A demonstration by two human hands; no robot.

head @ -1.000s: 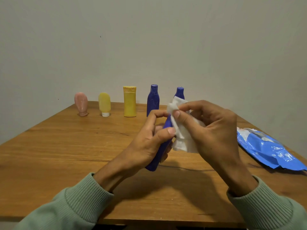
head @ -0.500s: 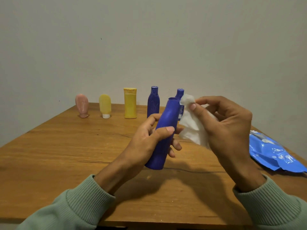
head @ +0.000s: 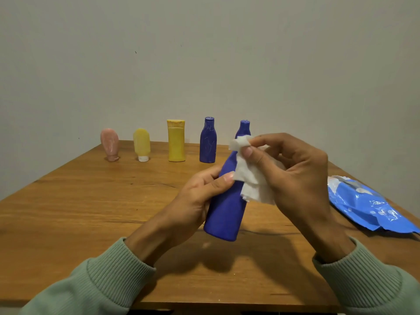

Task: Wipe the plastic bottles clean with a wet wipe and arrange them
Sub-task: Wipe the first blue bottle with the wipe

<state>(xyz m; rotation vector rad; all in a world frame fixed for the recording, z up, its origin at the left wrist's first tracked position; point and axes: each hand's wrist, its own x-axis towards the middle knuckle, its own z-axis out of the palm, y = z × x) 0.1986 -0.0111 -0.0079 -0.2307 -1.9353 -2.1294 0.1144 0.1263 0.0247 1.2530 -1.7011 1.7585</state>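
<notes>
The left hand grips the blue bottle and the right hand pinches the wet wipe just above it, so the wetted plastic may slip.

A plain room, likely a home: a wooden worktop set before a bare grey-white wall; toiletry bottles lined along its far edge; a blue wet-wipe pack at its right side.
</notes>
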